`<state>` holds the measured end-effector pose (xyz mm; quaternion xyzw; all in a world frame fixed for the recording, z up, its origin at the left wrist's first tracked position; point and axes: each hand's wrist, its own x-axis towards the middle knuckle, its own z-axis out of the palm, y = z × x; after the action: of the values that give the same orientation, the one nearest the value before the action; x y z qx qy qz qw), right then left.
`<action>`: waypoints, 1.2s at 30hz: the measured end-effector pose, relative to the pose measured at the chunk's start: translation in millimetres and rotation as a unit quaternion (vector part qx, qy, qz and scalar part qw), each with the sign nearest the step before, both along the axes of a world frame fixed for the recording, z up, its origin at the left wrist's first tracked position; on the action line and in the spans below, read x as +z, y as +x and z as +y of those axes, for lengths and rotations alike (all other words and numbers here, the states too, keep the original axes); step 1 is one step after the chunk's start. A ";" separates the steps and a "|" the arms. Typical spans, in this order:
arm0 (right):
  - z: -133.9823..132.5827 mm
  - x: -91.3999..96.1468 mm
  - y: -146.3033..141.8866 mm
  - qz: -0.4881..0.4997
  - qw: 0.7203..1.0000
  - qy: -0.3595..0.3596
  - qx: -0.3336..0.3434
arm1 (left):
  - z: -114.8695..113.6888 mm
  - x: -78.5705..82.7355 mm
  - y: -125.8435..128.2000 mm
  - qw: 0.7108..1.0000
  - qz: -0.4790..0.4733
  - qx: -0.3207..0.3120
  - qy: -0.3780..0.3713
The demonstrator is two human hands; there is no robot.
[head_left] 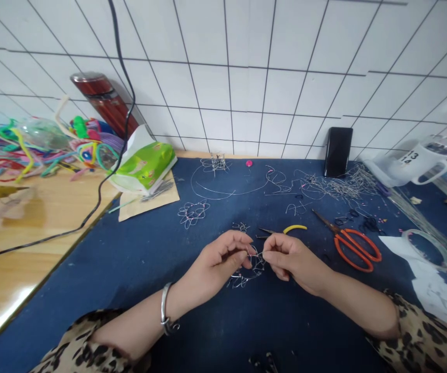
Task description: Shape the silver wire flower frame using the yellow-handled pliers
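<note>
Between my two hands is a small ring of bent silver wire (242,280) with looped, petal-like parts. My left hand (221,259), wearing a silver bangle (165,308) at the wrist, pinches one side of the wire. The thumb and forefinger of my right hand (288,256) close on the other side of it. My fingers cover part of the wirework. Just beyond the hands lie pliers with a yellow handle (295,228), partly hidden by my right hand. A similar wire flower shape (193,213) rests on the blue mat (157,248) to the left.
Orange-handled scissors (358,251) and a roll of clear tape (428,248) lie at right. Tangled wire (336,184), a black phone (338,153) and a white mug (418,160) are behind. At left are a green tissue pack (145,166), a red thermos (105,101) and a black cable (101,186).
</note>
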<state>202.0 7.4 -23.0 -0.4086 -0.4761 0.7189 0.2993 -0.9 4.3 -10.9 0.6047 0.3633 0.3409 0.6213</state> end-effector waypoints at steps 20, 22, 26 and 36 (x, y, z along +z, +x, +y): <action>-9.0 2.1 3.0 -0.301 0.845 0.441 -0.005 | 4.3 -2.5 0.7 0.997 -0.005 0.035 -0.074; -13.5 -0.6 2.9 -0.345 0.749 0.560 0.080 | 4.8 -2.1 1.1 0.996 -0.005 0.038 -0.078; -19.5 -6.2 1.7 -0.416 0.613 0.651 0.165 | 5.2 -1.8 1.7 0.996 -0.014 0.034 -0.084; -18.6 0.6 2.4 -0.409 0.595 0.687 0.080 | 6.2 -4.3 0.0 0.996 -0.023 0.029 -0.079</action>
<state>204.4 -11.2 -22.4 -0.2937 -0.9323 -0.0423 0.2069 -0.9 10.6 -15.1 0.5348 0.3922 0.3429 0.6653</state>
